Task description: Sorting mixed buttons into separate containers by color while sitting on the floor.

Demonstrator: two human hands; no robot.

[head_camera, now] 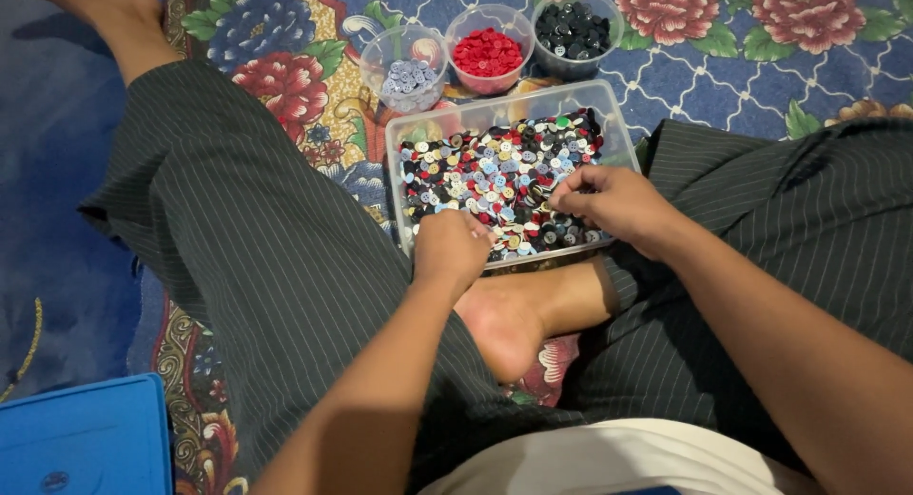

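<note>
A clear rectangular tub full of mixed buttons sits on the flowered rug between my knees. My left hand rests curled at the tub's near left corner; I cannot see whether it holds buttons. At the tub's right side, the fingertips of my right hand are pinched together over the buttons, and what they hold is too small to make out. Behind the tub stand three clear cups: one with pale blue buttons, one with red buttons, one with black buttons.
My legs in dark pinstriped trousers frame the tub, and my bare foot lies just in front of it. A blue box lid is at the lower left. A flowered rug covers the floor.
</note>
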